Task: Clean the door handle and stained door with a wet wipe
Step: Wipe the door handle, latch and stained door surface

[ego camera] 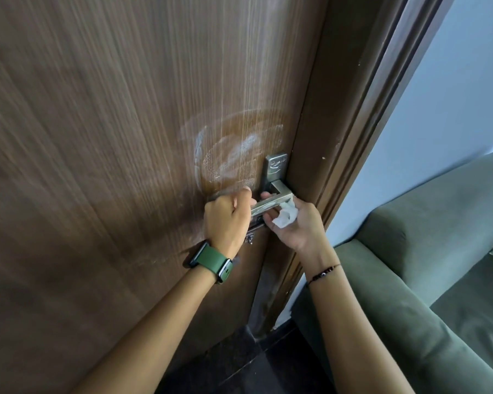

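Partly hidden, the handle (271, 204) sits gripped by left hand (225, 220); right hand (293, 226) clutches wipe (285, 214).

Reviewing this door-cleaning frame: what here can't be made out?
- Head view: free end of the door handle, hidden inside the left hand.
- Latch below it, mostly covered by that hand.
- Most of the wipe, bunched inside the right hand.
- Door top, cut off by the frame edge.

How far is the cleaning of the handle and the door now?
Nothing looks finished yet. In hand: the right hand presses the wet wipe against the door handle, which the left hand grips. Left: the white smeared stain on the door.
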`<state>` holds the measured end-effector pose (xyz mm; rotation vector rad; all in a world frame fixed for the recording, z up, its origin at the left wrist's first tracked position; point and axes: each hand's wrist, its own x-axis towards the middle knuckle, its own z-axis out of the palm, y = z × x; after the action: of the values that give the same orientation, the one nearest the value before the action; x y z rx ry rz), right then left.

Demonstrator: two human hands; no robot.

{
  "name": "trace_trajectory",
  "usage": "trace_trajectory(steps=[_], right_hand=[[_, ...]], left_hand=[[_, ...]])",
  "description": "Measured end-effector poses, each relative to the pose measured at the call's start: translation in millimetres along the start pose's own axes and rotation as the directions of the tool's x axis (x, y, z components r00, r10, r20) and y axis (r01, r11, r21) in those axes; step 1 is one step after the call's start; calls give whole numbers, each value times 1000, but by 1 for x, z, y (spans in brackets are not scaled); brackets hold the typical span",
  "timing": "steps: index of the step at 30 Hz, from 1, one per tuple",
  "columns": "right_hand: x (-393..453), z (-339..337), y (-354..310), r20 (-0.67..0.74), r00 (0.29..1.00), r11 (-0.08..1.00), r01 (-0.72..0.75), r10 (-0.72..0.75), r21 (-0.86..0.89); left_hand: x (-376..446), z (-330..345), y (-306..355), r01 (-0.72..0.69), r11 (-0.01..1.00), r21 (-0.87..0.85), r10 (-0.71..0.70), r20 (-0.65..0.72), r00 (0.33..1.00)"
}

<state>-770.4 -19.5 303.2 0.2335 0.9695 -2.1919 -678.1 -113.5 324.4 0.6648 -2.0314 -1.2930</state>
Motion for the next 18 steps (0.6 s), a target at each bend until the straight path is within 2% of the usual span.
trace_trajectory(steps=[3,7,16,18], right_hand=[[2,6,16,-42,999,989,-7,13,149],[6,16,33,-74,990,949,-89,116,302],[19,19,14,-83,986,963,-123,147,241],[19,15,17,-84,986,954,-118,146,276]], left_hand=[[0,0,0,21,999,-31,-20,26,999],[-2,-1,1,8,1000,-10,-8,19,1000],[-4,-2,4,13,1000,3,-14,28,1000],[-4,-1,5,17,1000,2,-17,27,999]])
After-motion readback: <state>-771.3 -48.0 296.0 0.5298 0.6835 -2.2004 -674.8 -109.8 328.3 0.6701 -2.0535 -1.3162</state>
